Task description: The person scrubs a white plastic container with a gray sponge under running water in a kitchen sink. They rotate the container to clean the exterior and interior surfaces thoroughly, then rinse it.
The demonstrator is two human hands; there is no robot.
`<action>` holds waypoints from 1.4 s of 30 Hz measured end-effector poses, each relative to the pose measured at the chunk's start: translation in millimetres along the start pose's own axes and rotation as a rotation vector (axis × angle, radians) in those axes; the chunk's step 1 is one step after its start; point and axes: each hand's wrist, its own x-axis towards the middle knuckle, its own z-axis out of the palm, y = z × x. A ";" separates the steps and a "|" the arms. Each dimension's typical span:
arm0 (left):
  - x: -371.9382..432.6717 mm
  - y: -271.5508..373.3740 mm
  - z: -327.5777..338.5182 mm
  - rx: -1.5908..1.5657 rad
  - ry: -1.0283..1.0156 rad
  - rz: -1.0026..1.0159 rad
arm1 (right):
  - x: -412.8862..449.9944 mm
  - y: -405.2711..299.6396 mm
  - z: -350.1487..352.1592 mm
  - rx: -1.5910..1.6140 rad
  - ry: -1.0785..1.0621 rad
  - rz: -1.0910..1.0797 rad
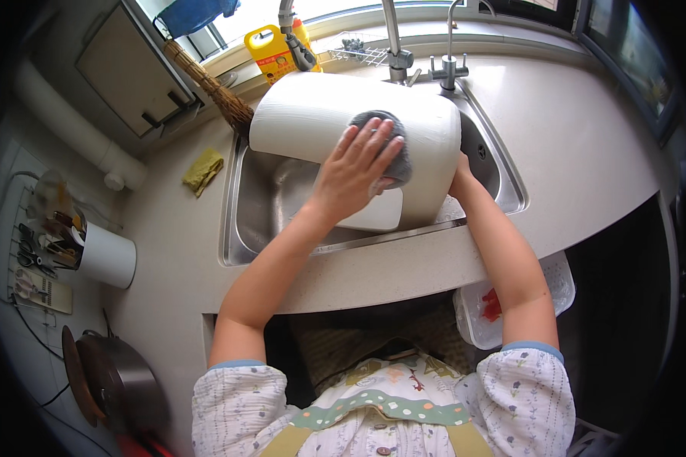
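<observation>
A large white bin (314, 108) lies on its side across the stainless steel sink (263, 188). My left hand (357, 163) presses a grey scrubbing cloth (399, 163) flat against the curved outer wall, fingers spread over it. Some white foam shows near the thumb. At the bin's right end, my right hand (462, 174) holds the edge from the side; most of its fingers are hidden behind the bin. Below my left hand, a white rounded panel (377, 211) shows in front of the bin; whether it belongs to the bin I cannot tell.
A pull-out faucet head (300, 52) and a slim tap (448, 71) stand behind the sink. A straw brush (211, 85), a yellow jug (268, 54) and a yellow cloth (203, 171) are on the left. Below the counter's right front sits a plastic container (560, 280).
</observation>
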 end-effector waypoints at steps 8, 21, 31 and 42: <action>-46.4 -88.1 -28.1 0.259 -0.018 -0.192 | 21.8 9.5 -14.3 -0.136 0.005 0.015; -38.8 -78.5 -27.2 0.257 -0.064 -0.246 | -4.9 -0.6 1.4 -0.074 0.012 0.019; -13.7 -42.6 -22.2 0.178 -0.172 -0.081 | -1.0 1.2 -2.8 -0.169 0.008 0.006; -0.4 -35.2 -21.7 0.203 -0.210 0.095 | 19.0 12.9 -11.3 -0.196 -0.041 -0.063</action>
